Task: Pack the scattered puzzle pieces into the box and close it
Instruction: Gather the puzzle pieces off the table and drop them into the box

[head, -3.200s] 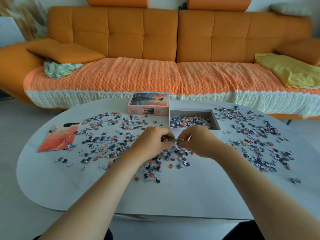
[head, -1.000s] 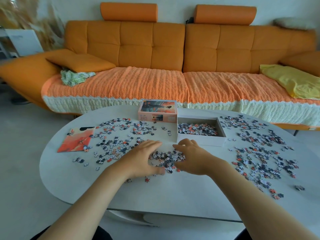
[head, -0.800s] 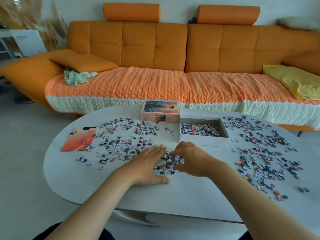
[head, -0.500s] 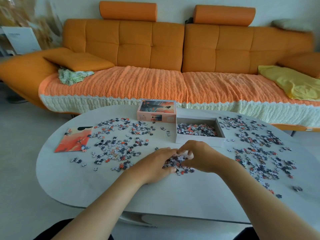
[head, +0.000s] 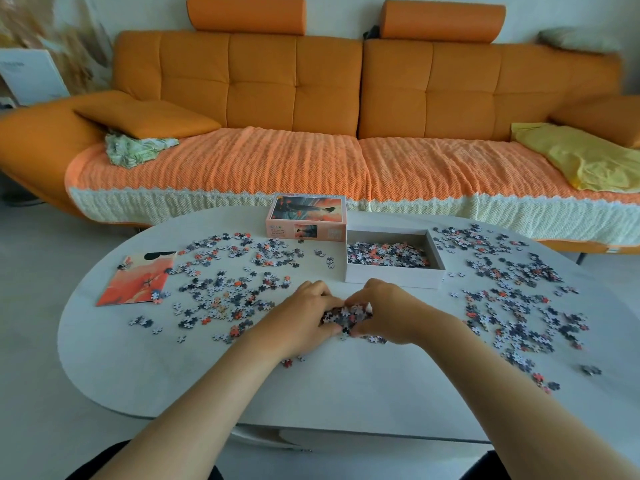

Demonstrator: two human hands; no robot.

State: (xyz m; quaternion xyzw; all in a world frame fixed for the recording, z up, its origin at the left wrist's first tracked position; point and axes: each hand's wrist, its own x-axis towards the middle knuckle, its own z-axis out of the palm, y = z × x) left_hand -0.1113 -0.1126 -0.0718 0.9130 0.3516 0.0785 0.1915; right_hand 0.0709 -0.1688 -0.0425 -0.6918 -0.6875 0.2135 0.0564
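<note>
Between the two hands, near the middle of the white table (head: pixel 346 393), sits a small heap of puzzle pieces (head: pixel 347 315); the left hand (head: pixel 304 322) closes on it from the left side and the right hand (head: pixel 393 313) from the right side, both with the fingers curled around the heap, so that the fingertips of the two hands almost meet above it; the heap is low at the table surface, though I cannot tell if it is lifted from it. Just behind the hands, a little to the right, stands the open box (head: pixel 391 280), a white tray with a layer of pieces already inside; its front wall is near the knuckles of the right hand but apart from them; just beside the left back corner of the box stands the lid (head: pixel 306 221), pink with a printed picture on top. Left of the hands many loose pieces (head: pixel 228 282) are spread over the table, and further left lies a flat picture sheet (head: pixel 138 282) in orange and red; right of the box a second spread of pieces (head: pixel 512 299) reaches to the table edge; behind the table stands an orange sofa (head: pixel 294 88) with an orange knitted cover (head: pixel 242 168).
</note>
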